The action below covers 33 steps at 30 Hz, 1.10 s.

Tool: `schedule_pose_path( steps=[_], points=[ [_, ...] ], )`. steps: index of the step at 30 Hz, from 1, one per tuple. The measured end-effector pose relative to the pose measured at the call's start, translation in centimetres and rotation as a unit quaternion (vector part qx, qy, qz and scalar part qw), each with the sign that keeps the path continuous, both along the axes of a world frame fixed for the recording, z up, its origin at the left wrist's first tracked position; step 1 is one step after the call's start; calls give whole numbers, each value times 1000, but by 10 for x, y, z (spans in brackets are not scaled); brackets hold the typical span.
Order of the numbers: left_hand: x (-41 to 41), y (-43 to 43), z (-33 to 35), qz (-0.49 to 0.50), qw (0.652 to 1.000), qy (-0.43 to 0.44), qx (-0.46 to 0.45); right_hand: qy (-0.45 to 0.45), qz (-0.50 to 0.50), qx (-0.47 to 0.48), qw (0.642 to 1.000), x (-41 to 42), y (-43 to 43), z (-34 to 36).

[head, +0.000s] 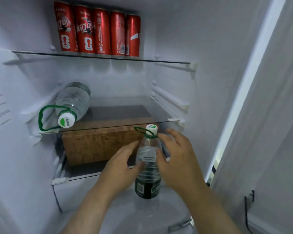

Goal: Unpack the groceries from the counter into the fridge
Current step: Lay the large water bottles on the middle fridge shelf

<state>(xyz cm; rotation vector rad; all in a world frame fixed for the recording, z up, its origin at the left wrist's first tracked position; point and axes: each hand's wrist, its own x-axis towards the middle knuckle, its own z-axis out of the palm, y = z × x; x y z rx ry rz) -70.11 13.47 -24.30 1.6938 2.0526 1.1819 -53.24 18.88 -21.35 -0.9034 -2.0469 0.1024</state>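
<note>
Upright, long axis vertical and white cap uppermost, a clear ribbed plastic water bottle (148, 166) with a dark green label and green carry loop is stood low in the fridge (210, 48), before a brown speckled box (100, 146). It is flanked by the left hand (123, 164) and right hand (176, 156), fingers straight and spread, only the thumbs touching it. "Cestbon" is read on the cap of a second bottle (73, 102), laid cap-outward on the glass shelf (108, 127).

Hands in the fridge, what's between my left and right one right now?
An upright, white-capped water bottle stands between the left hand and the right hand, with both hands close to its sides. This shows in the head view.
</note>
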Motion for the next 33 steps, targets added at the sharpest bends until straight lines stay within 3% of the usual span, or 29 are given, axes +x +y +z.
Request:
schedule_pose_path(
  steps=[4,8,11,15,18,22,24,25,27,29,30,31,33],
  points=[
    [11,19,-2,-53,993,-106,-11,-9,16,-110,994,-4,5,2],
    [21,24,-4,-79,980,-179,42,41,47,-174,983,-12,6,9],
    [26,18,-8,-86,975,-194,61,73,75,-220,970,-13,-4,16],
    [31,2,-23,-76,980,-183,29,188,120,-308,925,-7,-17,32],
    [36,-5,-31,-88,976,-197,12,73,77,-322,941,1,-20,39],
    [43,-17,-35,-92,978,-189,-4,21,34,-327,944,15,-30,43],
    [44,-26,-54,-6,959,-283,8,-3,14,-335,942,20,-38,42],
    [44,-27,-65,70,926,-370,-5,-12,1,-333,943,24,-41,40],
    [49,-30,-84,177,788,-581,-98,-33,-26,-326,944,30,-49,36],
    [60,-37,-89,135,627,-740,-201,-37,-38,-333,942,36,-57,33],
    [67,-37,-89,105,572,-779,-234,-36,-40,-335,941,41,-60,32],
    [75,-39,-87,69,542,-801,-247,-36,-39,-337,940,47,-63,30],
    [89,-41,-85,15,528,-816,-235,-33,-34,-346,937,59,-71,28]
  ],
)
